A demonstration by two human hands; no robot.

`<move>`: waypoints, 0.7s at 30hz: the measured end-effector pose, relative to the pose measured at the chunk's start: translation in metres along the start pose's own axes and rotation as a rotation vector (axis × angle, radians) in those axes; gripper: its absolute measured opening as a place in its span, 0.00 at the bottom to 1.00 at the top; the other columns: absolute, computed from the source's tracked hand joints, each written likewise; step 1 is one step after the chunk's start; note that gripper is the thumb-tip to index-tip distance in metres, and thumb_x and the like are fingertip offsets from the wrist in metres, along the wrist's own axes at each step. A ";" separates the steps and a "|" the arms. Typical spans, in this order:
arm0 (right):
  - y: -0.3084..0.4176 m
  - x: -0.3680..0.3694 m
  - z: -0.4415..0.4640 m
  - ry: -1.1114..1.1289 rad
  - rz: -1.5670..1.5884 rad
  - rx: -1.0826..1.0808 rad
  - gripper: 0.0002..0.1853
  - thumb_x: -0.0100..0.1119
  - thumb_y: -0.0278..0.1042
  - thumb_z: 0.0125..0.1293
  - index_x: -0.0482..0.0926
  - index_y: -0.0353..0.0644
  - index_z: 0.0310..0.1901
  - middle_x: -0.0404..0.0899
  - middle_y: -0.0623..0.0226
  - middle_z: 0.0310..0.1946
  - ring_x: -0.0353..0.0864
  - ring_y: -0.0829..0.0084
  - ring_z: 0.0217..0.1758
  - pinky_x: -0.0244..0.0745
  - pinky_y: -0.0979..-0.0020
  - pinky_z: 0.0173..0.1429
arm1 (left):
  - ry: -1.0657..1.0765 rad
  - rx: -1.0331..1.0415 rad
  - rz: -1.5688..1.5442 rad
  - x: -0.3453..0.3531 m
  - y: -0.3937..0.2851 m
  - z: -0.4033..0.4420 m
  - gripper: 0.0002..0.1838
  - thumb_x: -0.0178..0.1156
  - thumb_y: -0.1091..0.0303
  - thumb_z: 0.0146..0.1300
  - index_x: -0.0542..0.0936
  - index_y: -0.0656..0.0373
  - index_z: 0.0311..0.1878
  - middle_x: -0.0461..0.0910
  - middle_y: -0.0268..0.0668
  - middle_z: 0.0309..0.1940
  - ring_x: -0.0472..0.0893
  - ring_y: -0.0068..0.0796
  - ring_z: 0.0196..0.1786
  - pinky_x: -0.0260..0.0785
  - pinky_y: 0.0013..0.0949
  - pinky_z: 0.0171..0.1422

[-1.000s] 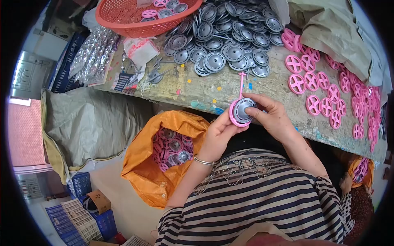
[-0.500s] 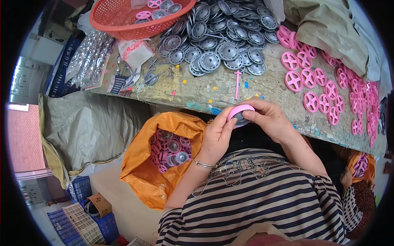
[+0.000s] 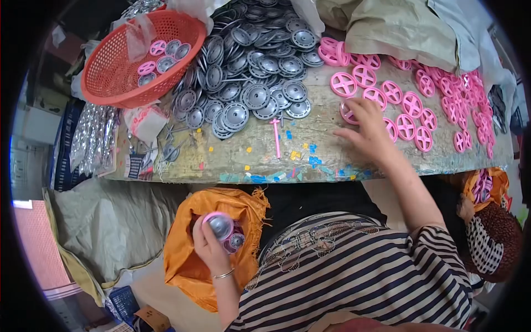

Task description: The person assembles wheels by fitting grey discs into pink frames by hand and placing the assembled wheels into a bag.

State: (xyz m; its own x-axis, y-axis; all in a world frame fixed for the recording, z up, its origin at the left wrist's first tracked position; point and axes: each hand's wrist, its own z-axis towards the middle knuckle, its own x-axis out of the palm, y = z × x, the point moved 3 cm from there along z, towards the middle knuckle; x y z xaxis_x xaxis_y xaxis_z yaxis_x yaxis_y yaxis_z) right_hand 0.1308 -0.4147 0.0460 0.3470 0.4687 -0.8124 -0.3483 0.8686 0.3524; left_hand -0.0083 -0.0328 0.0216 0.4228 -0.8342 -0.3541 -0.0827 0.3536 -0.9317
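Over the mouth of the orange sack (image 3: 180, 260), my left hand (image 3: 208, 247) holds a wheel (image 3: 220, 226) with a pink rim and a grey disc in it. More pink and grey wheels (image 3: 236, 240) lie inside that sack. On the worktable, my right hand (image 3: 366, 128) is spread over the pink wheel rings, its fingers apart. One pink spoked ring (image 3: 348, 113) is partly hidden under its fingertips; whether they touch it I cannot tell. Other pink rings (image 3: 405, 126) lie flat beside the hand.
A heap of grey discs (image 3: 256, 97) covers the table's back middle. Left of it stands a red basket (image 3: 105, 91) with several wheels. A pink rod (image 3: 276, 138) lies near the front of the worktable (image 3: 221, 160). Another person's patterned sleeve (image 3: 487, 246) shows at right.
My hands have parted. The left carried the wheel down and left to the orange sack; the right let go of it and moved up and right to the pink rings. The view has shifted.
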 end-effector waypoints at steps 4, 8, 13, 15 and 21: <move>-0.029 0.010 -0.004 0.011 -0.027 -0.002 0.19 0.65 0.36 0.55 0.76 0.36 0.46 0.76 0.53 0.42 0.74 0.51 0.46 0.71 0.57 0.51 | 0.095 0.169 0.598 -0.031 0.021 0.002 0.12 0.54 0.69 0.67 0.76 0.67 0.49 0.79 0.44 0.44 0.78 0.39 0.43 0.69 0.35 0.52; -0.020 0.005 0.018 -0.013 0.039 0.058 0.13 0.57 0.31 0.63 0.76 0.35 0.47 0.78 0.54 0.37 0.78 0.56 0.39 0.73 0.62 0.45 | 0.015 0.144 0.222 -0.009 0.009 0.005 0.09 0.55 0.74 0.65 0.77 0.68 0.45 0.79 0.41 0.40 0.80 0.29 0.38 0.72 0.29 0.44; 0.091 0.004 0.016 0.091 0.433 -0.201 0.13 0.49 0.40 0.69 0.79 0.42 0.45 0.78 0.52 0.36 0.77 0.51 0.39 0.71 0.55 0.43 | 0.640 -0.032 -0.661 0.103 -0.042 0.007 0.24 0.45 0.72 0.71 0.59 0.68 0.68 0.66 0.52 0.64 0.74 0.43 0.61 0.74 0.35 0.55; 0.118 0.024 0.001 0.058 0.547 -0.303 0.13 0.61 0.31 0.59 0.79 0.45 0.47 0.81 0.60 0.39 0.78 0.56 0.42 0.75 0.61 0.46 | 0.618 -0.157 -0.792 0.135 -0.055 0.008 0.23 0.44 0.66 0.74 0.60 0.68 0.67 0.68 0.48 0.61 0.75 0.39 0.60 0.74 0.36 0.57; 0.062 0.052 0.034 0.202 0.544 -0.031 0.15 0.58 0.37 0.62 0.78 0.35 0.45 0.77 0.52 0.40 0.75 0.53 0.47 0.70 0.60 0.53 | 0.455 -0.385 -0.849 0.130 -0.031 0.019 0.18 0.42 0.66 0.74 0.66 0.67 0.60 0.75 0.45 0.53 0.79 0.36 0.53 0.79 0.41 0.53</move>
State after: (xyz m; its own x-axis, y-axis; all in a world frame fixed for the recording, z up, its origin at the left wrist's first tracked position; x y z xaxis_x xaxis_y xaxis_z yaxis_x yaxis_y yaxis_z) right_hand 0.1570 -0.3306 0.0414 -0.0609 0.8036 -0.5921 -0.4562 0.5052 0.7326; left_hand 0.0662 -0.1439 0.0058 0.1023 -0.8549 0.5086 -0.2330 -0.5176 -0.8232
